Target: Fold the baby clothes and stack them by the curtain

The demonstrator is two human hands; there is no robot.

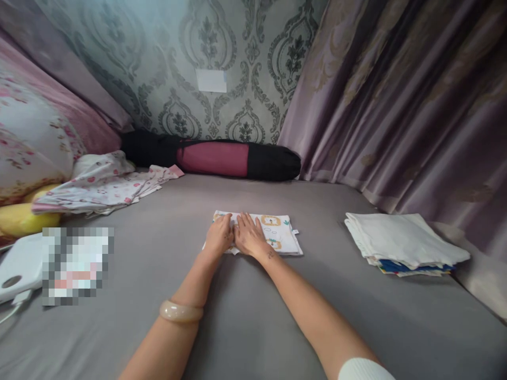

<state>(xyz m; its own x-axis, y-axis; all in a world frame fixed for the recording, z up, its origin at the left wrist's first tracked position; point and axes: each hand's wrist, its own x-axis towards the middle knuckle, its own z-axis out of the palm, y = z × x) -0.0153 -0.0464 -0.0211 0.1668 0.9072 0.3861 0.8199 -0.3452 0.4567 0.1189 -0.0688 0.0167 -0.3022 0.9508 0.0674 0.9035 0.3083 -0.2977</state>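
A white folded cloth (293,244) with a print of orange-brown figures and green leaves lies flat in the middle of the bed. A small white tag sticks out from its right edge. My right hand (249,235) rests palm down on the cloth, its fingers stretched forward and a little spread. Beside it, my left hand (219,235) is on the cloth's left part, near the edge. The left fingers are mostly hidden by the back of that hand, so their grip does not show. Both hands nearly touch at the thumbs.
To the right lies a stack of folded white cloths (404,240), with blue fabric low in it. At left are a white charger-like device (24,264) with a cable, a blurred-out item (77,266), and a crumpled printed garment (103,184). A long black-and-maroon bag (214,158) lies against the wall.
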